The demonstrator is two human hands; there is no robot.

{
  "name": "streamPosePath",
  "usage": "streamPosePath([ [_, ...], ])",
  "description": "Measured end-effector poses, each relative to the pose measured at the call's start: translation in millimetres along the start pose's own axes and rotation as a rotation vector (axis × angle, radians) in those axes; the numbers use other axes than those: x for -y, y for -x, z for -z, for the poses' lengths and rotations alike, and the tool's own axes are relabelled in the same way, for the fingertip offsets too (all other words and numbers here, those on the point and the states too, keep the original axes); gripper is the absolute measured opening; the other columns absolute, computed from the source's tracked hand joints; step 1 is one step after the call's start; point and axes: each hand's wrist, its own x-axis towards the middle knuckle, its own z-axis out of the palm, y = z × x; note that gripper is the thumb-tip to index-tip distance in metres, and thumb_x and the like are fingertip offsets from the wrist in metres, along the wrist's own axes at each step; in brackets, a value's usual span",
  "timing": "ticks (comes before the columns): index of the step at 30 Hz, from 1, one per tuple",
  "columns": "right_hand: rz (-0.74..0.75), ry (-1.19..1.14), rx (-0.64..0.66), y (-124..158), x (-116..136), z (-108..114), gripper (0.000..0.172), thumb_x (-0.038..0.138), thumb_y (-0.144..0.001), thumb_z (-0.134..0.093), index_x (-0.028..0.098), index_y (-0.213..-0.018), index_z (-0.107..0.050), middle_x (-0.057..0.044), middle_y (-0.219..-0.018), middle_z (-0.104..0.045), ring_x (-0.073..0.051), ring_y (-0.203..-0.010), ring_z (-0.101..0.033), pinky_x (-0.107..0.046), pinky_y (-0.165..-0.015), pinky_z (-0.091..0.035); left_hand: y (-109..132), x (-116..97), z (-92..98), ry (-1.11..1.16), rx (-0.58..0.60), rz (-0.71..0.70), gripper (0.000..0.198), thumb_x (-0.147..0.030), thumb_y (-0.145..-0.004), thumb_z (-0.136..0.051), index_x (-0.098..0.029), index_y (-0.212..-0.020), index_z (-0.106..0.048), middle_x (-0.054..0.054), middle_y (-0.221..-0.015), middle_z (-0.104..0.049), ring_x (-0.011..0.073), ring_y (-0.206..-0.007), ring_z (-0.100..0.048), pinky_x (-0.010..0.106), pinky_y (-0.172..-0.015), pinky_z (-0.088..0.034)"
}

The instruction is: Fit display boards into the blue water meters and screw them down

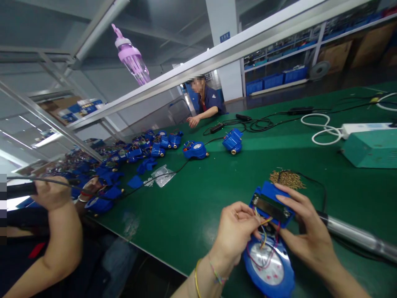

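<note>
The green worktable [186, 215] is spread beneath the blue round-dial meter [270, 265], which is set directly before the person. To the meter's right, a silver electric screwdriver [359, 234] is laid. At the meter's far end, an open blue housing [269, 206] is clasped between fingers and thumb by the right hand [305, 225]. Beyond the meter, brass-coloured screws [288, 179] are heaped. Above the meter, thin coloured wires [264, 238] are pinched in the left hand's [234, 229] closed fingertips. Wire arranging is apparently in hand; a steadied housing and untrapped wires seem called for next.
</note>
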Motion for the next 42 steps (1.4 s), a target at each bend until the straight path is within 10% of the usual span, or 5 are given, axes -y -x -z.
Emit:
streamPosePath([
  [23,-0.032,0.059,0.027,-8.2,1.5,9.2,0.055,0.008,-0.087,-0.063,0.028,-0.137,-0.05,-0.012,-0.144,-0.048,-0.027,-0.132,-0.049,-0.044,-0.105,-0.046,-5.7,-9.5,7.8,-0.112,0.073,0.019,0.039,-0.048,-0.063,-0.081,-0.013,-0.066,-0.065,-0.007,-0.047,-0.044,0.0056,-0.047,-0.031,0.024,-0.051,-0.021],
  [42,-0.051,0.031,0.022,-8.2,1.5,8.7,0.052,0.007,-0.088,-0.063,0.024,-0.135,-0.05,-0.013,-0.144,-0.048,-0.024,-0.133,-0.048,-0.037,-0.107,-0.044,-8.4,-7.1,6.2,-0.118,0.069,0.011,0.031,-0.039,-0.065,-0.079,-0.011,-0.069,-0.065,0.005,-0.066,-0.069,0.0069,-0.047,-0.053,0.019,-0.051,-0.034],
])
